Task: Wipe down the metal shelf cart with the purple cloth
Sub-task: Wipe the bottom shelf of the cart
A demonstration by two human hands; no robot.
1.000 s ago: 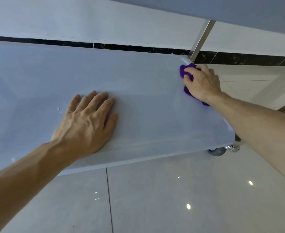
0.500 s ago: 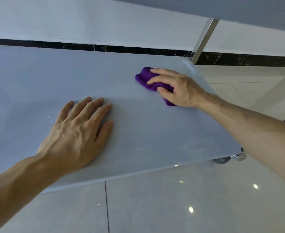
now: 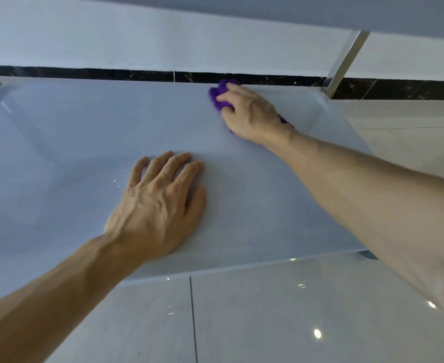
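Note:
The cart's lower metal shelf [image 3: 58,142] spreads flat across the view, pale and shiny. My right hand [image 3: 249,113] grips the bunched purple cloth [image 3: 219,96] and presses it on the shelf near the far edge, right of centre. Most of the cloth is hidden under the palm. My left hand [image 3: 158,205] lies flat on the shelf near its front edge, fingers spread and straight. A few water droplets [image 3: 117,180] sit just left of that hand.
A chrome upright post [image 3: 344,64] rises from the shelf's far right corner, and an upper shelf [image 3: 268,9] hangs overhead. A white wall with a black skirting strip [image 3: 111,74] runs behind. Glossy floor tiles [image 3: 268,310] lie below, with a caster [image 3: 367,255] at the front right.
My right hand has swept the cloth from the far right corner leftward, then back toward the shelf's far edge. My left hand has stayed flat on the shelf.

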